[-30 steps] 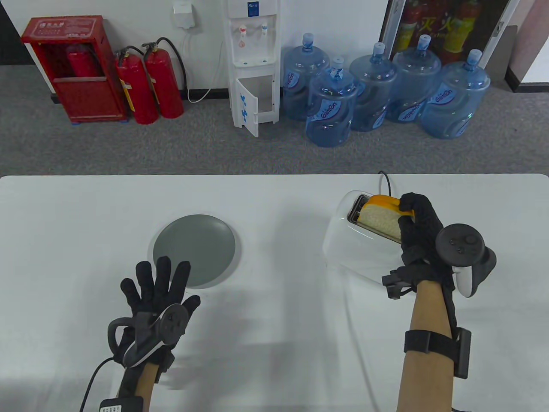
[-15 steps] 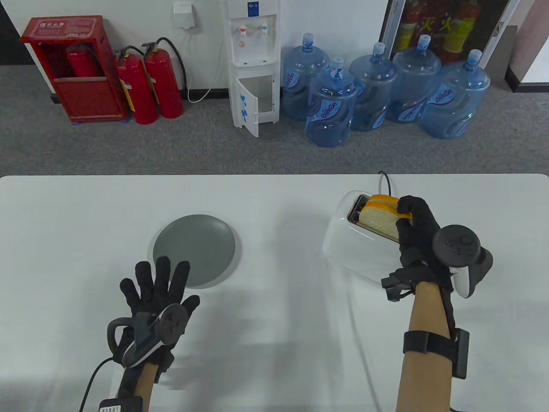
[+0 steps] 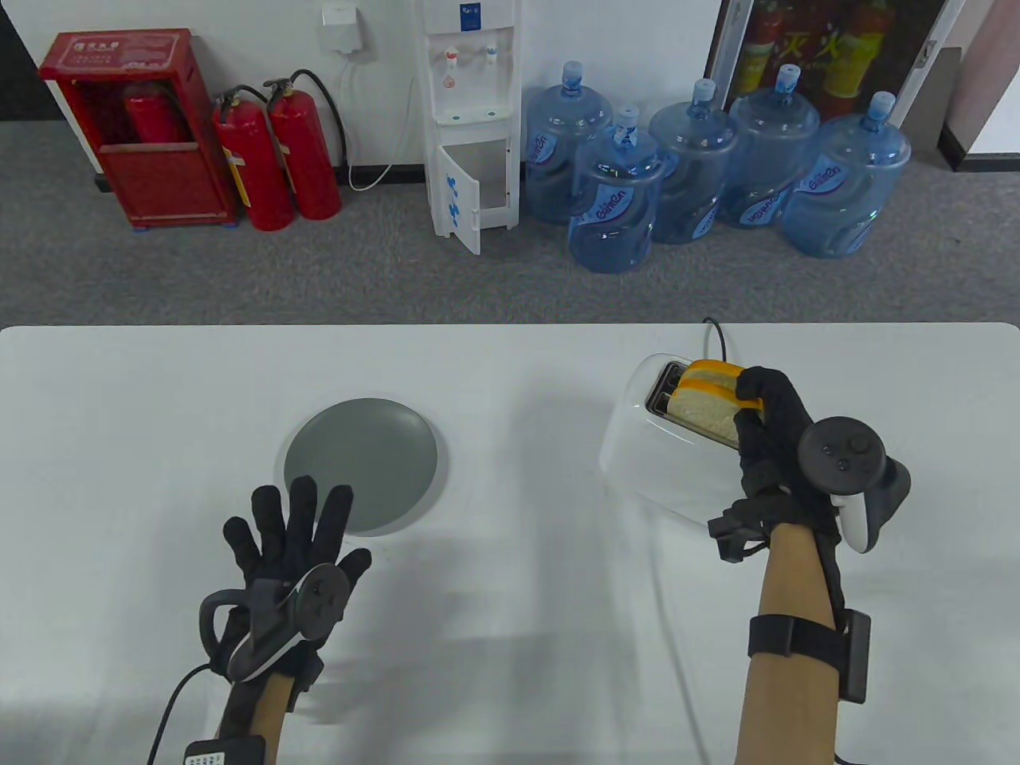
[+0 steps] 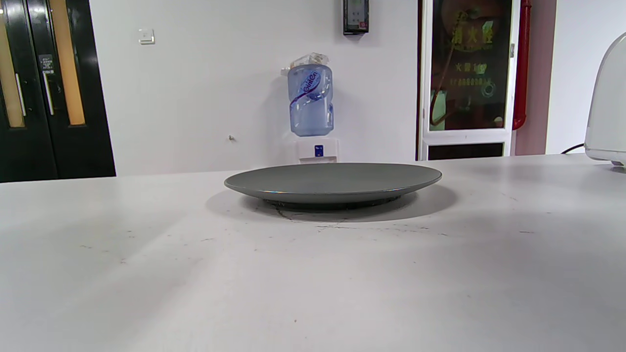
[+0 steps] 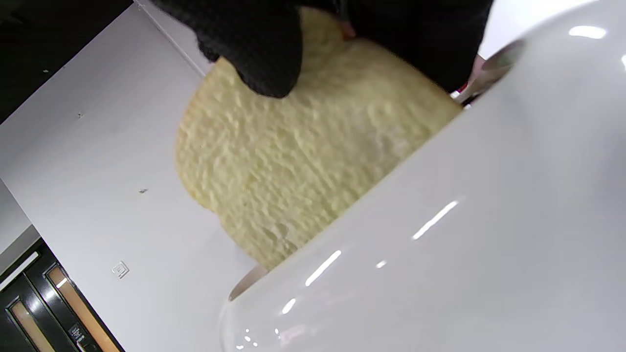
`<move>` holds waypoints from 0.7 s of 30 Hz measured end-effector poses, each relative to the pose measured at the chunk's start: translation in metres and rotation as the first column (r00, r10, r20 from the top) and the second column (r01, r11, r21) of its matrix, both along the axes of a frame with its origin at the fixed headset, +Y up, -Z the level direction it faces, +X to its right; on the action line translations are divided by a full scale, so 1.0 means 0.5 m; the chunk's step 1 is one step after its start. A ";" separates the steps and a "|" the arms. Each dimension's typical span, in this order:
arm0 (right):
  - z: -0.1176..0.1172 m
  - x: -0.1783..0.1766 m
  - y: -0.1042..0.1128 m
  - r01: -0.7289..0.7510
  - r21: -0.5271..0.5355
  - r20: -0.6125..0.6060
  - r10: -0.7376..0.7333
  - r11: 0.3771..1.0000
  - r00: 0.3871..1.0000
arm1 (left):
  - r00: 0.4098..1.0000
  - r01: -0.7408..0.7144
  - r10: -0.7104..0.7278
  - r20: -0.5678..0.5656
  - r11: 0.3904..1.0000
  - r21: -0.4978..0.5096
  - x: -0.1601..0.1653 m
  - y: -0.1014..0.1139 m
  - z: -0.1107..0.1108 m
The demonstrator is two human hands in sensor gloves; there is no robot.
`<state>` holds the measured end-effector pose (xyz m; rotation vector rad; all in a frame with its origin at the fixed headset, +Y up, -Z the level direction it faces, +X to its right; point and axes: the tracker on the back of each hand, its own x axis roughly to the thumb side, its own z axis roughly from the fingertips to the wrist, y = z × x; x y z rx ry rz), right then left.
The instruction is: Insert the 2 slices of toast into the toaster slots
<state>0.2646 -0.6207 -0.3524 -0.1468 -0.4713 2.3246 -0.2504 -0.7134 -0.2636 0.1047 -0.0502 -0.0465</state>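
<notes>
A white toaster [image 3: 661, 454] stands on the right of the table. Two toast slices stick up from its top, side by side. My right hand [image 3: 769, 418] pinches the near slice [image 3: 705, 414], which sits partly down in the near slot. The far slice [image 3: 709, 371] shows only its orange crust behind it. In the right wrist view the pale slice [image 5: 313, 161] sinks behind the toaster [image 5: 464, 234] wall, with gloved fingers [image 5: 254, 54] on its top edge. My left hand [image 3: 291, 522] lies flat and open on the table, just in front of the plate.
An empty grey plate [image 3: 360, 464] lies left of centre; in the left wrist view the plate [image 4: 332, 182] sits straight ahead and the toaster edge [image 4: 609, 107] shows at far right. A black cord [image 3: 717, 335] runs from the toaster toward the table's far edge.
My right hand has come down and slightly left, pushing the near slice a little deeper into the toaster slot. The left hand has not moved.
</notes>
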 end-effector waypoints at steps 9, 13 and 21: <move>-0.004 -0.006 -0.003 -0.052 -0.027 -0.001 0.052 0.998 0.999 | 1.000 0.000 0.000 0.000 1.000 -0.001 0.000 -0.001 -0.001; -0.007 -0.006 -0.004 -0.069 -0.039 -0.005 0.069 0.997 0.998 | 1.000 0.002 -0.002 0.000 1.000 -0.004 0.000 -0.002 -0.001; -0.009 -0.009 -0.010 -0.099 -0.056 -0.010 0.098 0.994 0.995 | 1.000 -0.001 0.001 -0.002 1.000 -0.004 -0.001 -0.003 -0.001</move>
